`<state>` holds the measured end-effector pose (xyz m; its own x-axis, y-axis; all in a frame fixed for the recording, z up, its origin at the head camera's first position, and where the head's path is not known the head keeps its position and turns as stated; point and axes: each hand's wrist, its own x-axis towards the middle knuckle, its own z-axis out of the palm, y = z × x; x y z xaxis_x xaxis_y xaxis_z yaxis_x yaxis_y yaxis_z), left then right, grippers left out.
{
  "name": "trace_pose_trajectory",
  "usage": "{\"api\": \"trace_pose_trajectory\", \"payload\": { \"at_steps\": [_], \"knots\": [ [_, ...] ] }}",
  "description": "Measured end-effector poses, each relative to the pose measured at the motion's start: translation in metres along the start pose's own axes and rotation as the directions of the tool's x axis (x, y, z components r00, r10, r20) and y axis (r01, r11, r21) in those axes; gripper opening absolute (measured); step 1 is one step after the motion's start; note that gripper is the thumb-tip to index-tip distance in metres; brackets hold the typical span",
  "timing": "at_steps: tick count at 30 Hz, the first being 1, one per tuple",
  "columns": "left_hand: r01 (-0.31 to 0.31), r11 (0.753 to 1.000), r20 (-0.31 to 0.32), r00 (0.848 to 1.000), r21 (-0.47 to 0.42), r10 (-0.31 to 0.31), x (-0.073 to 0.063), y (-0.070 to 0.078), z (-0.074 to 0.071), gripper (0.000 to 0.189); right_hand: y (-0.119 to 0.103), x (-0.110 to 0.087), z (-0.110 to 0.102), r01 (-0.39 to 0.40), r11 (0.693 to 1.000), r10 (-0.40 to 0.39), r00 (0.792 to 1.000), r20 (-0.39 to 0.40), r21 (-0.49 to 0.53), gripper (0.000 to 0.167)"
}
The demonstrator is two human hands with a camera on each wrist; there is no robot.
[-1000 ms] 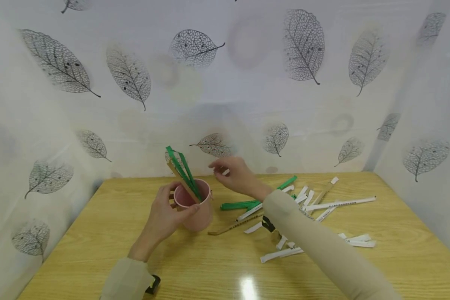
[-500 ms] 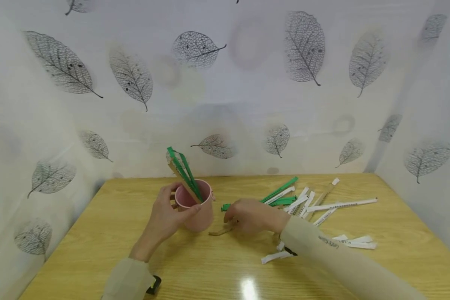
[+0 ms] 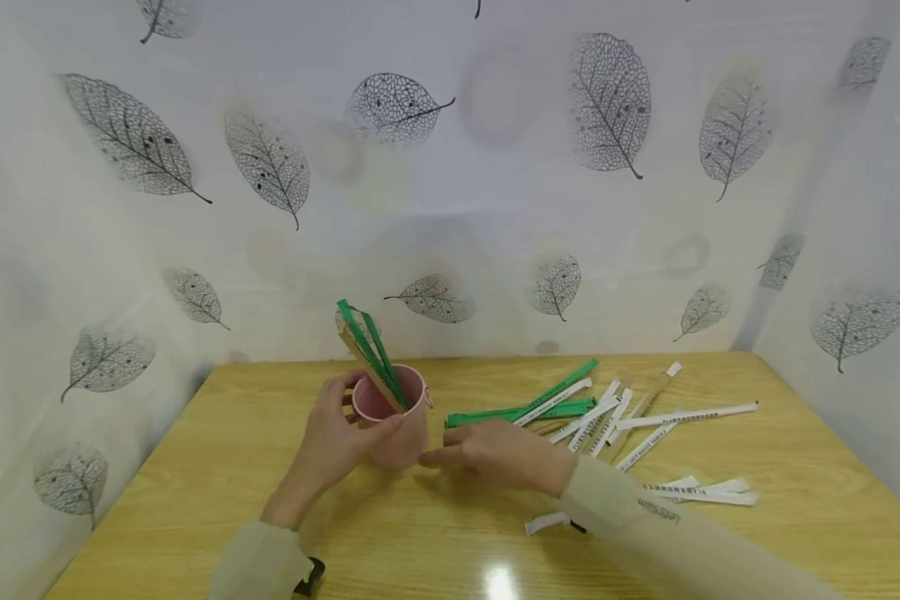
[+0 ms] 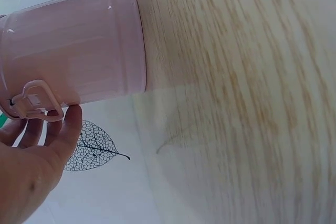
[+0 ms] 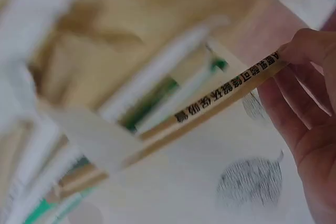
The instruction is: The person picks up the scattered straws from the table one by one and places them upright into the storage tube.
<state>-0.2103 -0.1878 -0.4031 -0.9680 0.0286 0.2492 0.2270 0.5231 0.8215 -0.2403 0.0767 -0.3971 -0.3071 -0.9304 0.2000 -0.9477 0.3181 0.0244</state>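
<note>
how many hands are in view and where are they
2. The left hand holds the pink cup; the right hand, to the cup's right over the wooden table, pinches a brown straw.

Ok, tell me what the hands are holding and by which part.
The left hand holds the pink cup by its upper side, near the rim; the right hand pinches a brown straw near one end.
</note>
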Motion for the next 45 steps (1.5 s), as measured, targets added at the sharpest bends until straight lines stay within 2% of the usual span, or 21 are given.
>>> {"api": "trace_pose_trajectory", "payload": {
  "at_steps": [2, 4, 5, 7, 9, 12, 15, 17, 20, 22, 24, 28, 31, 35, 38, 45],
  "knots": [
    [0.002, 1.0, 0.005, 1.0, -0.001, -0.002, 0.0, 0.0, 0.0, 0.081, 0.002, -0.001, -0.016, -0.021, 1.0, 0.02, 0.999, -0.042, -0.006, 0.06],
    [0.002, 1.0, 0.006, 1.0, 0.003, -0.002, 0.0, 0.0, -0.001, 0.081, 0.008, -0.002, -0.036, -0.049, 0.999, 0.051, 0.993, -0.103, 0.019, 0.063],
    [0.001, 1.0, 0.007, 1.0, 0.007, -0.001, 0.0, 0.001, -0.001, 0.081, 0.012, -0.002, -0.045, -0.053, 0.998, 0.056, 0.987, -0.15, 0.029, 0.062],
    [0.0, 1.0, 0.004, 1.0, 0.012, 0.0, 0.0, 0.001, -0.001, 0.08, 0.021, -0.002, -0.064, -0.049, 0.995, 0.072, 0.958, -0.276, 0.089, 0.06],
    [-0.002, 1.0, -0.002, 1.0, 0.017, 0.002, 0.0, 0.002, -0.001, 0.079, 0.03, 0.0, -0.08, -0.023, 0.989, 0.084, 0.904, -0.42, 0.148, 0.056],
    [-0.003, 1.0, -0.005, 1.0, 0.016, 0.003, 0.0, 0.002, -0.001, 0.079, 0.038, 0.006, -0.097, 0.016, 0.973, 0.131, 0.784, -0.607, 0.23, 0.055],
    [-0.006, 1.0, -0.007, 1.0, 0.013, 0.006, 0.0, 0.001, 0.0, 0.079, 0.039, 0.016, -0.108, 0.036, 0.947, 0.214, 0.674, -0.707, 0.32, 0.056],
    [-0.008, 1.0, -0.007, 1.0, 0.011, 0.008, 0.0, 0.001, 0.0, 0.079, 0.037, 0.026, -0.114, 0.064, 0.915, 0.282, 0.603, -0.746, 0.398, 0.057],
    [-0.01, 1.0, -0.002, 1.0, 0.007, 0.01, 0.001, 0.001, 0.0, 0.08, 0.034, 0.042, -0.119, 0.142, 0.859, 0.355, 0.527, -0.772, 0.492, 0.058],
    [-0.01, 1.0, -0.001, 1.0, 0.007, 0.01, 0.001, 0.0, 0.0, 0.08, 0.033, 0.053, -0.12, 0.186, 0.834, 0.379, 0.492, -0.784, 0.519, 0.058],
    [-0.008, 1.0, -0.001, 1.0, 0.009, 0.008, 0.0, 0.0, 0.0, 0.08, 0.032, 0.063, -0.119, 0.224, 0.819, 0.386, 0.466, -0.796, 0.528, 0.057],
    [-0.008, 1.0, 0.003, 1.0, 0.015, 0.008, 0.0, 0.0, -0.001, 0.079, 0.029, 0.075, -0.109, 0.242, 0.83, 0.372, 0.431, -0.822, 0.503, 0.056],
    [-0.013, 1.0, 0.005, 1.0, 0.016, 0.013, 0.0, 0.0, -0.001, 0.079, 0.028, 0.08, -0.101, 0.234, 0.846, 0.36, 0.414, -0.836, 0.479, 0.055],
    [-0.016, 1.0, 0.008, 1.0, 0.016, 0.015, 0.0, 0.0, -0.002, 0.079, 0.027, 0.084, -0.096, 0.243, 0.849, 0.357, 0.391, -0.848, 0.469, 0.055],
    [-0.019, 1.0, 0.008, 1.0, 0.021, 0.018, 0.001, 0.0, -0.003, 0.08, 0.029, 0.087, -0.092, 0.233, 0.857, 0.345, 0.402, -0.848, 0.459, 0.054],
    [-0.01, 1.0, 0.003, 1.0, 0.014, 0.01, 0.001, -0.002, -0.002, 0.079, 0.035, 0.084, -0.059, 0.159, 0.885, 0.323, 0.467, -0.823, 0.437, 0.054]
  ]
}}
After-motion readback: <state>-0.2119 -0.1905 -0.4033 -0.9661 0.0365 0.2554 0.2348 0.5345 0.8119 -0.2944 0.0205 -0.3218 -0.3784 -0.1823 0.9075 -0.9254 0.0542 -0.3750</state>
